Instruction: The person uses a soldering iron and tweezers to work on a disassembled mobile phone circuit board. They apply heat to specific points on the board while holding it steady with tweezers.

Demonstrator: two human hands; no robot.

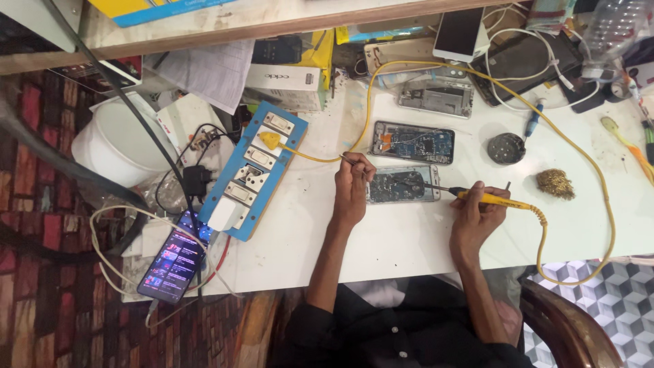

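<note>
Landmark: opened phone [403, 185] mid-bench, back off, board exposed. Right hand [479, 212] just right of it, fingers closed around one yellow soldering iron [492, 200], tip over the phone's board. Left hand [353, 184] at the phone's left edge, fingers pinched on what looks like thin tweezers [347, 160]; too small to be sure. Opened phones total three: the second [413, 142] just above the landmark, the third [437, 97] above that. One brass wool ball [555, 182] well right of the landmark, one round dark tin [506, 148] up-right. One blue switchboard [253, 170] to the left, yellow plug in it. One lit phone [174, 258] far lower-left.
</note>
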